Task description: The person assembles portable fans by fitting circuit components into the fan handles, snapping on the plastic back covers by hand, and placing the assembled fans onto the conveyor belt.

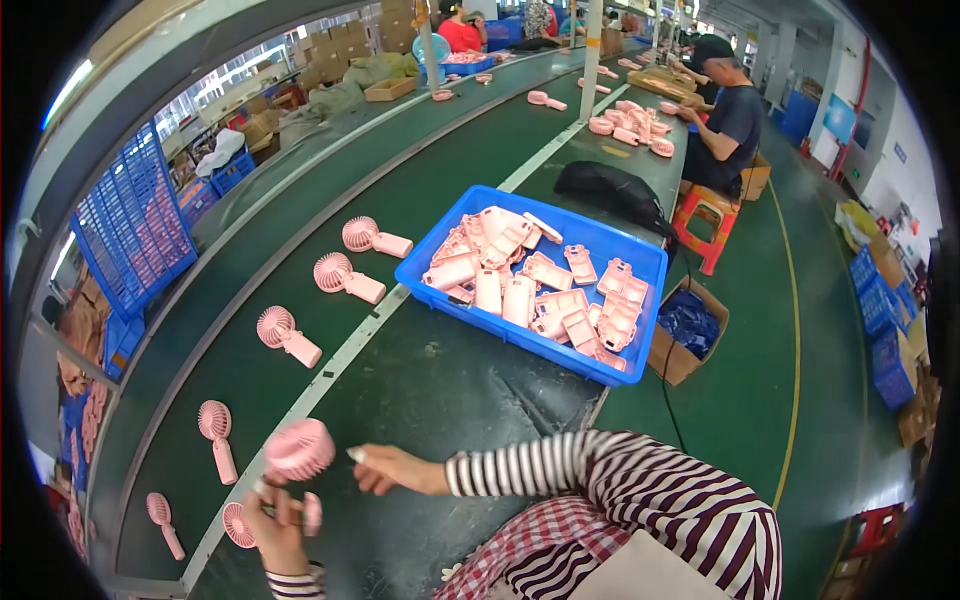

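My left hand is closed around a pink handheld fan, lifted above the table edge. The round, ribbed fan head points up, and my fingers hide much of its handle. Just right of it, my right hand is held in the air, apart from the fan. Its fingers are loosely bent and spread, with nothing visible in them; a white covering shows on one fingertip. Beside my left hand another pink fan is partly hidden. A blue bin ahead holds many loose pink casing pieces.
Several pink fans lie in a row on the green conveyor to the left. A black bag rests behind the bin. At far right a co-worker sits on a red stool. An open carton stands beside the table.
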Tool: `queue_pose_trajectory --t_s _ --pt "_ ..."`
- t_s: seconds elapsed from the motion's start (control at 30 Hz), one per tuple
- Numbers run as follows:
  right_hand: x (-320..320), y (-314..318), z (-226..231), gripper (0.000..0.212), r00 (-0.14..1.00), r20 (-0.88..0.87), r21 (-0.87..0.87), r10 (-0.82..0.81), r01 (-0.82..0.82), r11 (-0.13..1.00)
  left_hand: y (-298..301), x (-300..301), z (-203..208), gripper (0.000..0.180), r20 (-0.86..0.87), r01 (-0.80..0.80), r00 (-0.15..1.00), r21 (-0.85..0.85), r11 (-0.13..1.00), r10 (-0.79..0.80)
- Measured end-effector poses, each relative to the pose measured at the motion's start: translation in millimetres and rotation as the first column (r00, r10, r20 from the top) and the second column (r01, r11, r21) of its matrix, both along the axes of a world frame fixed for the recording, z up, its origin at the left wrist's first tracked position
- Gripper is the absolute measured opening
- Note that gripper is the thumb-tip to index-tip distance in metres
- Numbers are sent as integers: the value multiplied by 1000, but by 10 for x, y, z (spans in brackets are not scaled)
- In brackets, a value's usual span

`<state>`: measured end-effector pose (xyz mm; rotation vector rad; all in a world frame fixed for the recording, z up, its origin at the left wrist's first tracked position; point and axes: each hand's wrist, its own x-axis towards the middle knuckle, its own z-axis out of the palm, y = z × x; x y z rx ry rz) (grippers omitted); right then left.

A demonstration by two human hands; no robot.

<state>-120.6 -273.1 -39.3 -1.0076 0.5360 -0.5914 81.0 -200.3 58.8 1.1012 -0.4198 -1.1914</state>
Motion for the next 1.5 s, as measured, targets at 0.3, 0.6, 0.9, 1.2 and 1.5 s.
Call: queue_pose_trajectory --t_s 0.3,0.6,0.9,1.2,1.5 --pt "-530 189 65 48 984 172 386 -47 -24 922 184 -1004 -565 19 72 312 946 77 947 -317" --pt "-659 -109 74 37 947 198 459 -254 140 878 -11 -1233 -649 18 562 417 703 172 892 -437" --pt "-753 -24 32 44 919 330 400 -216 72 914 611 -1270 -973 62 976 219 -116 208 953 -186" --pt "-703 -116 344 52 911 401 389 -98 -73 918 398 -1371 -988 52 992 -17 100 84 996 -82" --pt "-743 13 366 47 933 357 401 -54 -101 911 459 -1322 -905 38 -311 336 900 51 941 -304"
